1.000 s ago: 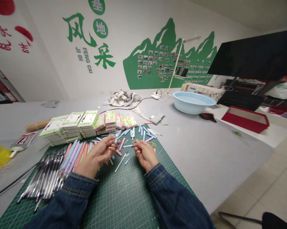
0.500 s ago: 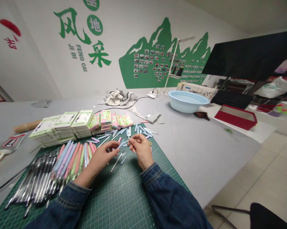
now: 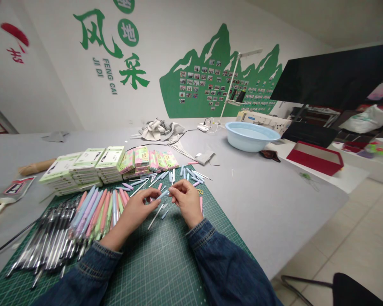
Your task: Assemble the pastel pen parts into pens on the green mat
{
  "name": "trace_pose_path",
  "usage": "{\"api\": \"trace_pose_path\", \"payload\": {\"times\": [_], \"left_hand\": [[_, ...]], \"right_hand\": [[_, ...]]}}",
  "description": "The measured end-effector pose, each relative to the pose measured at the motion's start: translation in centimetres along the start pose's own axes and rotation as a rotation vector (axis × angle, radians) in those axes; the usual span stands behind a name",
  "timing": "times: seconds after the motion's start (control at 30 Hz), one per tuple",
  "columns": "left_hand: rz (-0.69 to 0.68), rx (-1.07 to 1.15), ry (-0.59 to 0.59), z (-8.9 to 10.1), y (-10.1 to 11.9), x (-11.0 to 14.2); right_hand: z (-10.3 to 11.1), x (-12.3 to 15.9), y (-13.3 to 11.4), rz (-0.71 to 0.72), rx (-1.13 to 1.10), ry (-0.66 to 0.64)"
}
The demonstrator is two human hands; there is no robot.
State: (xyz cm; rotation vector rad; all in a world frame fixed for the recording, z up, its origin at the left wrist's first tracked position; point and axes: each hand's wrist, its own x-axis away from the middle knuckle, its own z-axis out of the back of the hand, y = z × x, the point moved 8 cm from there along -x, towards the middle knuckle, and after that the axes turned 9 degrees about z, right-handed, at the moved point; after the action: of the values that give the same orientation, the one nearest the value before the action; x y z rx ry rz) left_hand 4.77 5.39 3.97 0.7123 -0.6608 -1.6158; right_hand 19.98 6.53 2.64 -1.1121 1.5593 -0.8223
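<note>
My left hand (image 3: pixel 143 208) pinches a light blue pen barrel (image 3: pixel 163 194) between thumb and fingers, above the green cutting mat (image 3: pixel 159 263). My right hand (image 3: pixel 187 203) is closed in a pinch at the barrel's right end; whatever sits between its fingertips is too small to make out. Under the hands lie a white pen refill (image 3: pixel 155 217) and a small blue pen piece (image 3: pixel 165 214). Beyond them, loose blue pen parts (image 3: pixel 187 172) and refills are scattered. To the left, pastel pens (image 3: pixel 96 208) lie in a row beside clear pens with black parts (image 3: pixel 46 238).
Stacked white-and-green boxes (image 3: pixel 86 163) and pink-green boxes (image 3: pixel 142 157) line the mat's far edge. A glue tube (image 3: pixel 15 191) lies at left. Further back are crumpled cloth (image 3: pixel 158 129), a blue basin (image 3: pixel 252 137), a sewing machine (image 3: pixel 264 120) and a red box (image 3: pixel 315 157).
My right fingertips have moved slightly left, closing the gap to the blue barrel's end. My left hand stays nearly in place, still holding the barrel.
</note>
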Motion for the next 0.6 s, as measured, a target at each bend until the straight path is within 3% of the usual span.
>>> {"api": "trace_pose_path", "payload": {"times": [0.13, 0.37, 0.6], "left_hand": [[-0.03, -0.082, 0.059, 0.1, 0.5, 0.4], [-0.042, -0.07, 0.032, -1.3, 1.1, 0.9], [-0.102, -0.106, 0.042, -0.9, 1.5, 1.1]], "right_hand": [[-0.2, 0.0, -0.1, -0.007, -0.006, -0.007], [-1.5, 0.5, 0.4, -0.099, -0.084, -0.078], [-1.1, 0.8, 0.9, -0.169, -0.151, 0.002]]}}
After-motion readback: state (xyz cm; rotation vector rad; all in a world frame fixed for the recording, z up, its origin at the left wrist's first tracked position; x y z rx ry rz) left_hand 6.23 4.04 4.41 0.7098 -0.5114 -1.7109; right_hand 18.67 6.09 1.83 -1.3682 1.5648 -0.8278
